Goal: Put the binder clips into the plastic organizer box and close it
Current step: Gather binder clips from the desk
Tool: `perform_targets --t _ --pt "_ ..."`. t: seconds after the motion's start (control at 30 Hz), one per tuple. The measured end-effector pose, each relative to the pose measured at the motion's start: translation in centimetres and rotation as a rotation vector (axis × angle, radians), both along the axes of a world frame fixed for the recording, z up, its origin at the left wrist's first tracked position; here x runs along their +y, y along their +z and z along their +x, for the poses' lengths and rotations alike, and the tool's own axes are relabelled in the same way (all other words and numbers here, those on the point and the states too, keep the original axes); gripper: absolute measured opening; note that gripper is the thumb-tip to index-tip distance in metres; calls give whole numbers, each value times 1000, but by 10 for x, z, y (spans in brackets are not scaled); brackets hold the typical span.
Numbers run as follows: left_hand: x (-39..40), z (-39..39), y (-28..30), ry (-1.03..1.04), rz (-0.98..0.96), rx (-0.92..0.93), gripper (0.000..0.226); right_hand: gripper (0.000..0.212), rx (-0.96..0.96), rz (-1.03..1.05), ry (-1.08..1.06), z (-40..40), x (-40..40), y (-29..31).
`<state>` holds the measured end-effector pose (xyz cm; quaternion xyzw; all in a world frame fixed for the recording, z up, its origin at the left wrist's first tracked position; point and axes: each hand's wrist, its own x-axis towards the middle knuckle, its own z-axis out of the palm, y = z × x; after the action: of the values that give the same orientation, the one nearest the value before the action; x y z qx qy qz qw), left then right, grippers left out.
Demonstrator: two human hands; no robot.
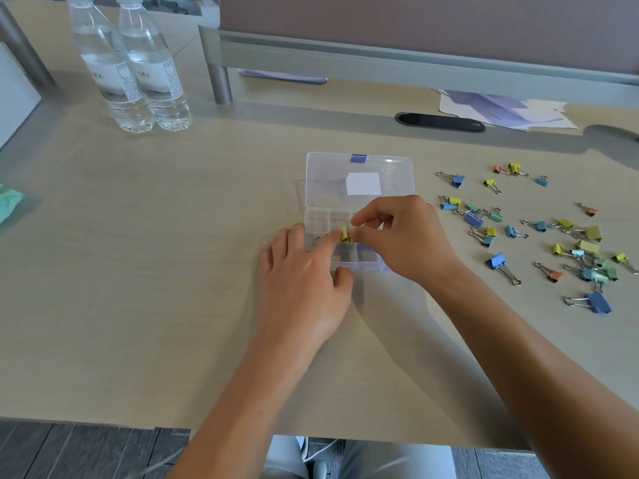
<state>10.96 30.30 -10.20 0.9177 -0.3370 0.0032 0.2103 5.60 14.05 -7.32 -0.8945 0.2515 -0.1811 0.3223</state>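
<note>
**Placing a clip in the open box**

Left hand [304, 271] steadies the box [359, 181], fingertip against the yellow clip [344, 234]. Right hand [404, 236] pinches that clip over a middle compartment. Next: release, then reach toward three o'clock for the loose clips [539, 233].

A pale wood-grain desk [155, 271] is seen from above. Two clear water bottles [138, 70] are stood side by side at its far left. A clear plastic organizer box [359, 188] is laid open near the middle, its lid flat on the surface. Binder clips [539, 229] (blue, yellow, green, orange) are scattered to the right of it. Loose papers [501, 108] are spread at the far right, and a green cloth [8, 205] is glimpsed at the left edge.
</note>
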Motion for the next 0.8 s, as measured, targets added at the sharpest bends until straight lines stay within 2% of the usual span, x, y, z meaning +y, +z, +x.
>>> perform_targets --t 0.2,0.47,0.8 --pt "-1 2 1 -9 -20 34 55 12 47 -18 121 -1 -3 5" --pt "-3 4 2 2 -42 60 55 9 67 -29 141 1 -4 6" --pt "-2 5 5 -7 -60 90 55 15 65 -75 177 -2 -7 4"
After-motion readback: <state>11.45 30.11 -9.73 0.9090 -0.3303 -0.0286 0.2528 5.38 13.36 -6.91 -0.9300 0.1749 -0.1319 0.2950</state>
